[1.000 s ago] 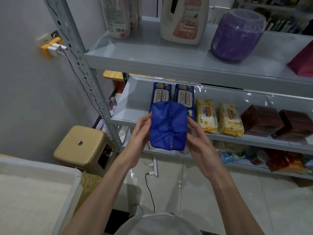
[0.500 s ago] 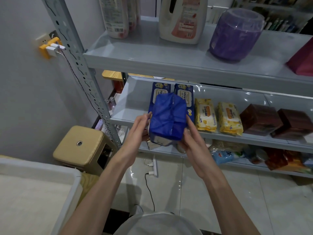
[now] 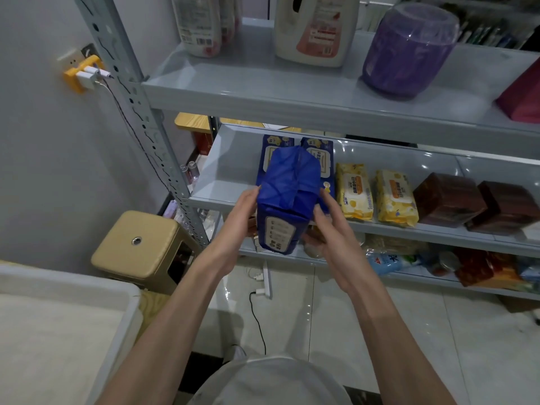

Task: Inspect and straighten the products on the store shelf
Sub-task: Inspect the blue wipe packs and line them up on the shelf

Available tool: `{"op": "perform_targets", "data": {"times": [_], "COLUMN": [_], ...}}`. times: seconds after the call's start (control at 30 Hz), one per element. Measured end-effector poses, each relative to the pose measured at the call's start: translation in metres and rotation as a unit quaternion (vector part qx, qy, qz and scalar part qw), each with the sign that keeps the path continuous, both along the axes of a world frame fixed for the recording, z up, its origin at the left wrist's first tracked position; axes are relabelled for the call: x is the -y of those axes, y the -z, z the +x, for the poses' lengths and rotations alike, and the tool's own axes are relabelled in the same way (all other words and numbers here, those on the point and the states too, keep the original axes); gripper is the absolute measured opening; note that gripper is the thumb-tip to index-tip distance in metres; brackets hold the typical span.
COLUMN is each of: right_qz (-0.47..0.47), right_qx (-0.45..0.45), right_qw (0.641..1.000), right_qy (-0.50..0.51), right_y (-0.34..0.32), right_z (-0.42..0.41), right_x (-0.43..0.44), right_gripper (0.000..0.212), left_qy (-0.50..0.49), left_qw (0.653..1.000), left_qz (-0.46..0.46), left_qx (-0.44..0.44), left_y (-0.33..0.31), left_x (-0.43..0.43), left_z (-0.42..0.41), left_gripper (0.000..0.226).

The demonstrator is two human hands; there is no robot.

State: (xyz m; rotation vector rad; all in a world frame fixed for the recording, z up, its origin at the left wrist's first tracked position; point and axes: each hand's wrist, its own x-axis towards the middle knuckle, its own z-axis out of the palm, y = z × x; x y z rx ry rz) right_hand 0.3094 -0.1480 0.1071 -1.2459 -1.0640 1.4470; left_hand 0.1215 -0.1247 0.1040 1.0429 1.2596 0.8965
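A blue plastic-wrapped pack [image 3: 287, 194] is held in the air in front of the middle shelf [image 3: 230, 171]. Its folded wrapper seam faces up and a printed end panel faces me. My left hand [image 3: 236, 226] grips its left side and my right hand [image 3: 333, 232] grips its right side and lower corner. Behind it, two matching blue packs [image 3: 323, 154] lie flat on the shelf, partly hidden. To their right lie two yellow wipe packs [image 3: 353, 191] and two brown boxes [image 3: 450, 200].
The upper shelf [image 3: 263, 83] carries a white jug [image 3: 315, 27], a bottle [image 3: 198, 24] and a purple wrapped pack [image 3: 406, 48]. The bottom shelf holds mixed packets [image 3: 388, 261]. A tan stool [image 3: 137, 247] stands left of the rack's post. A power strip [image 3: 266, 280] lies on the floor.
Both hands have tipped the blue pack so its top leans away and its printed end panel now faces me. The pack has also risen slightly toward the shelf.
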Motion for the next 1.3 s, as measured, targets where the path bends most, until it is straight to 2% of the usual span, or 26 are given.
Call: {"op": "perform_targets", "data": {"times": [0.07, 0.13, 0.27, 0.3, 0.37, 0.4, 0.53, 0.57, 0.67, 0.7, 0.8, 0.9, 0.97, 1.03, 1.13, 1.3], "right_qz": [-0.006, -0.028, -0.105, -0.120, -0.128, -0.129, -0.116, -0.113, -0.107, -0.109, -0.107, -0.102, -0.098, -0.099, -0.101, -0.085], "right_qx": [0.025, 0.018, -0.151, -0.174, -0.174, -0.171, -0.182, -0.198, -0.240, -0.240, -0.229, -0.151, -0.065, -0.024, 0.008, 0.009], "right_qw": [1.000, 0.999, 0.982, 0.976, 0.974, 0.975, 0.972, 0.969, 0.959, 0.959, 0.964, 0.982, 0.993, 0.995, 0.994, 0.996], "right_qy": [-0.008, -0.012, 0.031, 0.048, 0.063, 0.064, 0.092, 0.099, 0.105, 0.105, 0.087, 0.049, 0.020, 0.009, 0.035, 0.011], "right_y": [-0.001, -0.001, -0.003, -0.005, -0.006, -0.005, 0.002, 0.004, 0.005, 0.004, 0.001, -0.008, -0.014, -0.016, -0.012, -0.004], "right_z": [-0.001, -0.001, 0.001, 0.000, -0.005, -0.007, -0.016, -0.016, -0.018, -0.019, -0.017, -0.007, -0.001, -0.001, -0.002, 0.002], "right_x": [-0.001, -0.002, -0.003, -0.004, -0.004, -0.003, 0.002, 0.003, 0.003, 0.002, 0.001, -0.002, -0.004, -0.004, -0.003, 0.000], "right_gripper": [0.069, 0.068, 0.034, 0.036, 0.057, 0.061, 0.050, 0.052, 0.059, 0.059, 0.055, 0.055, 0.068, 0.069, 0.065, 0.061], "left_qy": [-0.017, -0.026, -0.019, -0.015, 0.011, 0.027, 0.018, 0.006, -0.011, -0.007, -0.010, -0.025, -0.026, -0.010, 0.021, 0.044], "left_qw": [1.000, 0.999, 1.000, 1.000, 0.999, 0.999, 0.999, 0.999, 0.997, 0.994, 0.984, 0.984, 0.988, 0.992, 0.996, 0.997], "left_qz": [-0.006, -0.008, 0.008, 0.014, 0.033, 0.036, 0.033, 0.026, -0.070, -0.097, -0.111, -0.079, -0.060, -0.040, -0.021, -0.024], "left_qx": [0.011, 0.018, 0.019, 0.015, 0.008, 0.006, 0.022, 0.021, 0.022, 0.052, 0.140, 0.160, 0.143, 0.120, 0.088, 0.061], "left_y": [0.002, 0.001, -0.003, -0.003, -0.007, -0.008, -0.016, -0.018, -0.012, -0.012, -0.008, -0.008, -0.008, -0.010, -0.007, 0.003], "left_x": [0.001, 0.000, 0.002, 0.001, 0.003, 0.003, 0.005, 0.007, 0.007, 0.008, 0.007, 0.007, 0.007, 0.006, 0.008, 0.013], "left_z": [-0.001, -0.002, -0.004, -0.004, -0.006, -0.007, -0.005, -0.004, -0.006, -0.008, -0.010, -0.010, -0.013, -0.016, -0.017, -0.015], "left_gripper": [0.050, 0.045, 0.043, 0.042, 0.041, 0.042, 0.040, 0.050, 0.110, 0.118, 0.115, 0.089, 0.082, 0.089, 0.091, 0.091]}}
